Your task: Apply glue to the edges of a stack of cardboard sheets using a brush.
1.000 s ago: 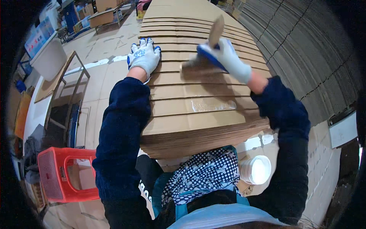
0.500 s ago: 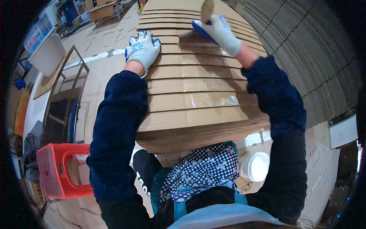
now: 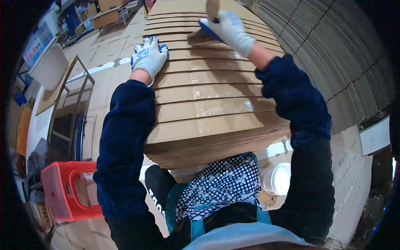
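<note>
A fanned stack of brown cardboard sheets lies in front of me, each sheet set back so a strip of it shows. My right hand, in a white and blue glove, grips a wide brush with a wooden handle pointing up. Its bristles are on the far strips. Wet, shiny smears of whitish liquid cross the middle of the nearer strips. On the stack's left edge my left hand, gloved alike, lies flat with its fingers spread.
A white bucket stands on the floor near my right knee. To the left are a red plastic stool and a metal-framed table bearing a white tub. Tall piles of cardboard line the right side.
My right hand and the brush have shifted slightly left in the picture. My left hand still rests on the stack's left edge. The whole view has moved a little.
</note>
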`<state>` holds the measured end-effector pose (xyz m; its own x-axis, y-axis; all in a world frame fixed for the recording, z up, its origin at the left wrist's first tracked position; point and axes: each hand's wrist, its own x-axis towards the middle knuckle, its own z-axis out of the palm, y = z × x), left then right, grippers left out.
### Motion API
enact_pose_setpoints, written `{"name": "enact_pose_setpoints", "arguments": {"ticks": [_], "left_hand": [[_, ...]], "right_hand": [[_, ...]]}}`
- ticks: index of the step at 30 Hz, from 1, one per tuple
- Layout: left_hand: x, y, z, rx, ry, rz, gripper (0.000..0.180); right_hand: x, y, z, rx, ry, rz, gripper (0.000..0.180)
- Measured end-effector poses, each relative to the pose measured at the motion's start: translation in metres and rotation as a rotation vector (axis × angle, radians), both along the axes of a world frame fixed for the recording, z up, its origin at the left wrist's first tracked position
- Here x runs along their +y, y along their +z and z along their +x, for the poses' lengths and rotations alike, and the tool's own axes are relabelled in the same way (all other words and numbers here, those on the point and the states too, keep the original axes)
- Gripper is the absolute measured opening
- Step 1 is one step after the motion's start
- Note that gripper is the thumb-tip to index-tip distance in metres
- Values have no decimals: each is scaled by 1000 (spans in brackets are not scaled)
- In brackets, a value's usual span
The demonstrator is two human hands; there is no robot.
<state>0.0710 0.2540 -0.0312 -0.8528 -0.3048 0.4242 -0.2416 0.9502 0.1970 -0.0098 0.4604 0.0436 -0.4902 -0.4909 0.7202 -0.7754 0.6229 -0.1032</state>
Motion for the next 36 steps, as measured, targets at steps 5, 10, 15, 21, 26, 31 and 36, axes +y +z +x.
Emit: {"name": "enact_pose_setpoints", "arguments": {"ticks": [5, 10, 15, 21, 26, 31, 36], "left_hand": [[-14, -12, 4, 7, 6, 5, 52], [-14, -10, 8, -10, 17, -13, 53], [-11, -12, -2, 27, -13, -19, 54], [-11, -15, -11, 45, -56, -20, 53], [-24, -18, -4, 25, -45, -27, 54], [-14, -11, 2, 25, -37, -36, 57], [-15, -19, -7, 65, -70, -42, 58]], "right_hand": [[21, -39, 56, -14, 209, -19, 37], [72, -36, 115, -434, 455, -72, 36], [78, 0, -9, -304, 233, -238, 44], [92, -25, -84, -229, -87, -189, 38], [125, -42, 25, -645, 162, -86, 29], [134, -6, 13, -714, 100, -270, 28], [115, -1, -99, -267, -2, -331, 35]]}}
